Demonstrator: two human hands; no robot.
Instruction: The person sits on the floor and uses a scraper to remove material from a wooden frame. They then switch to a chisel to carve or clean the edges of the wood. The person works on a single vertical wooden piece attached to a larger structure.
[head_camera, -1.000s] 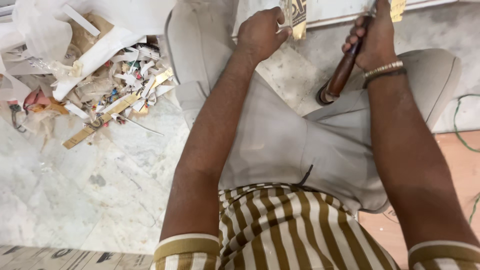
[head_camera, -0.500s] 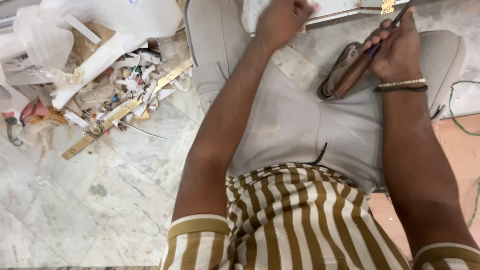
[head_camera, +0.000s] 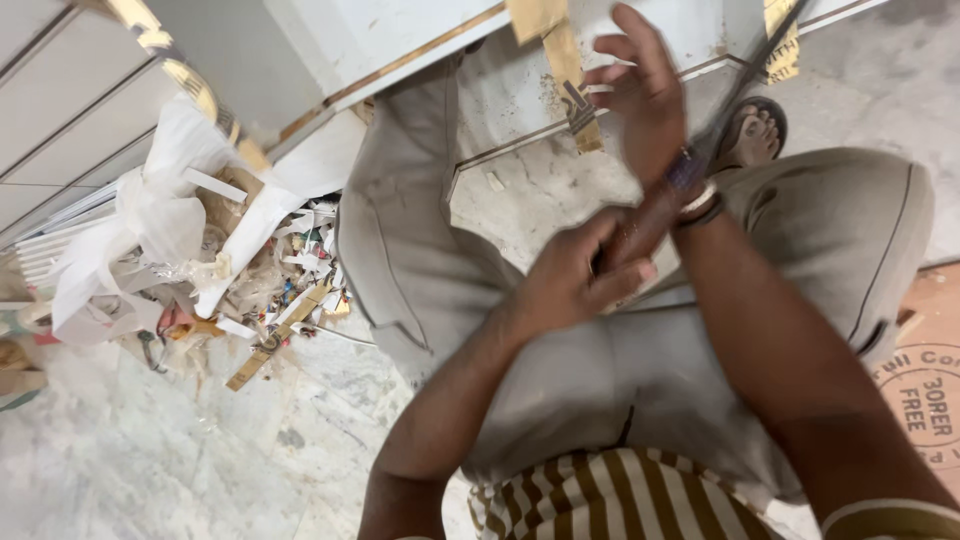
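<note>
Head view: The left hand (head_camera: 575, 280) is closed tight around the brown handle of a long tool (head_camera: 640, 225). The thin metal end pokes up past the fingers, toward a foot (head_camera: 750, 130). The right hand (head_camera: 645, 95) is open, with its fingers spread and a bit blurry, just by the white board (head_camera: 400, 60). A moment ago the right hand held the tool, so it has swapped hands and the right is free. Scraps (head_camera: 270, 290) lie far off to the left.

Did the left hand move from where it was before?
Yes. The left hand came down from the white panel onto the tool handle above the lap.
</note>
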